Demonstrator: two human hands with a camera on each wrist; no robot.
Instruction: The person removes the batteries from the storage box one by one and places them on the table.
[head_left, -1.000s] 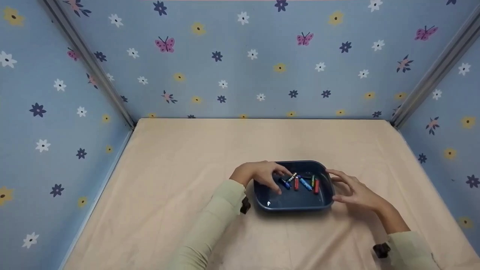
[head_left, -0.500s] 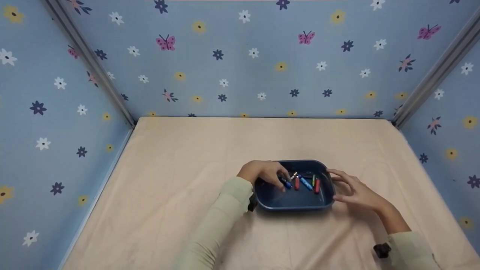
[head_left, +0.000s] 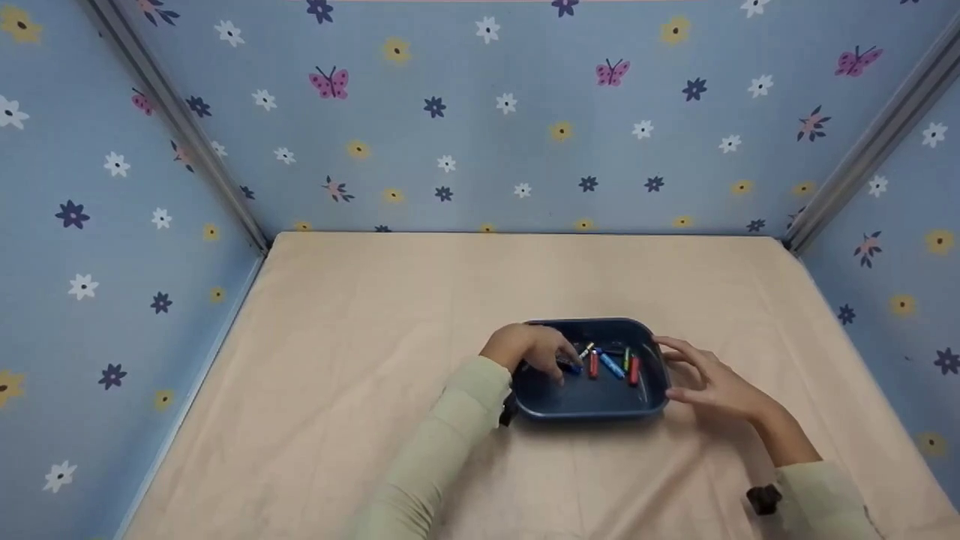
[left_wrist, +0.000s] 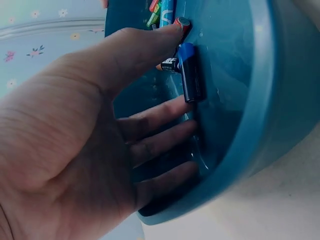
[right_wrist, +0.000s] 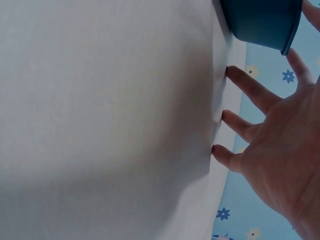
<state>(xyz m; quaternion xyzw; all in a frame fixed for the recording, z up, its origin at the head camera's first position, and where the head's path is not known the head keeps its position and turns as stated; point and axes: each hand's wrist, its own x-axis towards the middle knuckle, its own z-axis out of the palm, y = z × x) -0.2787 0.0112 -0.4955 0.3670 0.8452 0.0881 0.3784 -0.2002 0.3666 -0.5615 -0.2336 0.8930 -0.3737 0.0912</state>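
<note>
A dark blue tray (head_left: 577,414) holds several small batteries. In the head view I see a red battery (head_left: 593,365), a light blue battery (head_left: 612,366), a green battery (head_left: 627,358) and another red battery (head_left: 634,370). My left hand (head_left: 541,352) reaches over the left rim, fingers spread inside. From the left wrist, a black battery with a blue end (left_wrist: 191,75) lies between thumb and index finger; the index fingertip is at its lower end, and no grip shows. My right hand (head_left: 716,386) touches the tray's right side with its fingertips, some fingers resting on the cloth.
A beige cloth (head_left: 360,315) covers the table beneath the tray. Blue panels (head_left: 480,135) with flowers and butterflies rise at the back and sides, joined by grey metal posts (head_left: 180,127).
My left hand has moved slightly right and deeper into the tray, over the dark blue battery. The right hand stays at the tray's side. The other batteries lie as before.
</note>
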